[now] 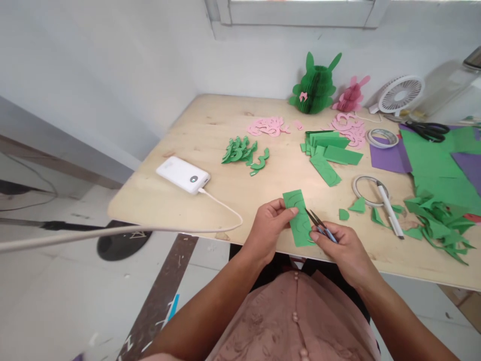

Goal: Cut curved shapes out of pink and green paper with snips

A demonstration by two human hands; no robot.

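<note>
Between thumb and fingers, my left hand (267, 225) pinches a green paper strip (298, 216) near the table's front edge. Curved lines are drawn on the strip. My right hand (343, 248) grips a small pair of scissors (319, 225) with dark blades and blue handles. The blades are slightly apart and point at the strip's right side; whether they touch the paper I cannot tell. My right thumb is at the strip's lower right. Farther back lie a stack of green paper strips (330, 153) and a pile of curved green cutouts (240, 150).
A white power bank (183, 174) sits on the left, its cable (150, 228) crossing the front edge. Pink cutouts (268, 126), a green paper rabbit (315, 87), and a small fan (402, 94) stand behind. On the right are a white pen (391, 210) and green scraps (439, 220).
</note>
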